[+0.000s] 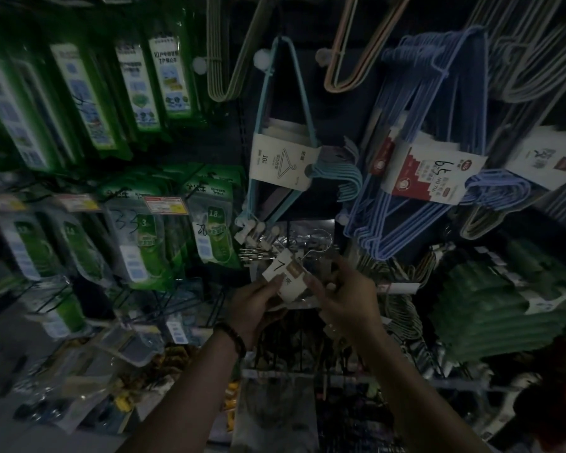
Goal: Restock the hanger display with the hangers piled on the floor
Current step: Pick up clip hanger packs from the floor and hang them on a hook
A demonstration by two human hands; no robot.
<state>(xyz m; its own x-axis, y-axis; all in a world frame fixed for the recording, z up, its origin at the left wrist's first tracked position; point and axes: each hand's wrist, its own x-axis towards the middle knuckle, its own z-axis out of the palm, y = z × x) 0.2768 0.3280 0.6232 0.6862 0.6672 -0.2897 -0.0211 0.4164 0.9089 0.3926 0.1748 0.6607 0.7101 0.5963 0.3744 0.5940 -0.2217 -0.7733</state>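
Chrome-hooked hanger pack with a white paper label (288, 273), clamped by left hand (258, 302) and right hand (343, 299), is not yet hung on the display.

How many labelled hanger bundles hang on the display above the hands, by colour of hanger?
Counting only bundles whose paper label is readable in this dim view:
Light blue-green hangers with a cream label: 1
Blue wire hangers with a red and white label: 1
Total: 2
Both hands, left hand and right hand, grip a separate small labelled pack.
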